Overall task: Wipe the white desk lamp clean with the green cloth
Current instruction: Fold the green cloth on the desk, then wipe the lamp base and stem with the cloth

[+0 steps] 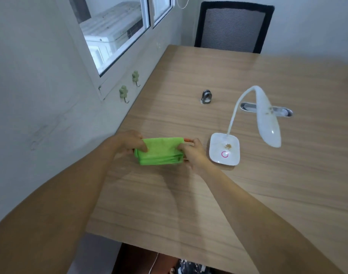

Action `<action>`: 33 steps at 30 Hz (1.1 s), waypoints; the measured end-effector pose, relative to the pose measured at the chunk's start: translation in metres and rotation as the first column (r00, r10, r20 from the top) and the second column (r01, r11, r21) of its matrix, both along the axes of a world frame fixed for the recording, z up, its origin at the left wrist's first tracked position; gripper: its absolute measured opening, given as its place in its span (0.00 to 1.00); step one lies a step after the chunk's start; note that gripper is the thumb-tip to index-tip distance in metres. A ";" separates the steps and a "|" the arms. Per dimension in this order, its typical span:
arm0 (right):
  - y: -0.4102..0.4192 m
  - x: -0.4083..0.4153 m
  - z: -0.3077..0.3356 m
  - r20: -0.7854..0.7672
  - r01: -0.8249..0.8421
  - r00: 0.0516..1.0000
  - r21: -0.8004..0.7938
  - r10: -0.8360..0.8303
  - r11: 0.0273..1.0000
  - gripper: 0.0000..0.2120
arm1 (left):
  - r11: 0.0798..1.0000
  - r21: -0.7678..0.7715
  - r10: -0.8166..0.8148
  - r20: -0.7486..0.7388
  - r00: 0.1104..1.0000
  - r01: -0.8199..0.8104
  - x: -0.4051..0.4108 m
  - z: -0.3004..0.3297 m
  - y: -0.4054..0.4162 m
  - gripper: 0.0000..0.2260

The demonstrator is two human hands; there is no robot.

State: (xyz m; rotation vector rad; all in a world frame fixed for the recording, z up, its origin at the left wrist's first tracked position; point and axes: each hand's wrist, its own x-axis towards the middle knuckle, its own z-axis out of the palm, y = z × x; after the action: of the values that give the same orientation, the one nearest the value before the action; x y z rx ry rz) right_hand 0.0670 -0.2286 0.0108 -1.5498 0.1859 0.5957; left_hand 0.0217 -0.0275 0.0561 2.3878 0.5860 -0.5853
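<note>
Lamp [248, 125] stands on the wooden desk [208, 204], to the right of both hands, its square base [224, 149] carrying a patch of brown crumbs beside a pink ring, with a further brown smear on the drooping head [268, 119]. Head view: the green cloth [160, 151], folded in several layers, is held just above or on the desk; the left hand [127, 144] pinches its left edge, the right hand [191, 153] pinches its right edge, close to the base but apart from it. Wiping is judged not yet begun. Risks: the thin curved neck [233, 115] may flex or the light base slide or tip if rubbed unsteadied; crumbs may scatter across the desk; the folded layers may slip open.
</note>
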 end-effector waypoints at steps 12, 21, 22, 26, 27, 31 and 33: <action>-0.134 -0.001 0.021 -0.286 0.365 0.923 0.426 -0.259 0.828 0.11 | 0.664 -0.712 0.185 -0.141 0.973 -0.229 0.008 0.010 -0.143 0.07; -0.176 -0.003 0.017 -0.346 0.513 0.854 0.432 -0.389 0.742 0.16 | 0.598 -0.751 0.199 -0.200 0.959 -0.281 0.022 -0.009 -0.215 0.06; -0.179 -0.003 0.017 -0.314 0.469 0.878 0.404 -0.362 0.785 0.16 | 0.591 -0.754 0.200 -0.209 0.957 -0.288 0.022 -0.010 -0.219 0.06; -0.186 -0.002 0.015 -0.193 0.297 0.948 0.268 -0.251 0.916 0.18 | 0.594 -0.754 0.182 -0.216 0.959 -0.282 0.022 -0.016 -0.232 0.05; -0.186 0.000 0.013 -0.149 0.288 0.954 0.204 -0.261 0.936 0.19 | 0.621 -0.738 0.162 -0.208 0.965 -0.263 0.021 -0.018 -0.233 0.04; -0.196 0.016 0.009 0.086 0.364 0.930 -0.068 -0.358 0.929 0.17 | 0.803 -0.581 0.116 -0.067 0.991 -0.133 0.021 -0.031 -0.224 0.07; -0.206 0.026 0.011 0.161 0.413 0.906 -0.142 -0.391 0.899 0.17 | 0.921 -0.381 0.120 0.090 0.989 -0.077 0.023 -0.042 -0.210 0.11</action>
State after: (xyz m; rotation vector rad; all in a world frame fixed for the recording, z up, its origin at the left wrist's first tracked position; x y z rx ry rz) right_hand 0.0931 -0.4349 0.0219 -1.6496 0.4591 0.1523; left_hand 0.0445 -0.2370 0.0144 2.0004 0.4913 -0.4681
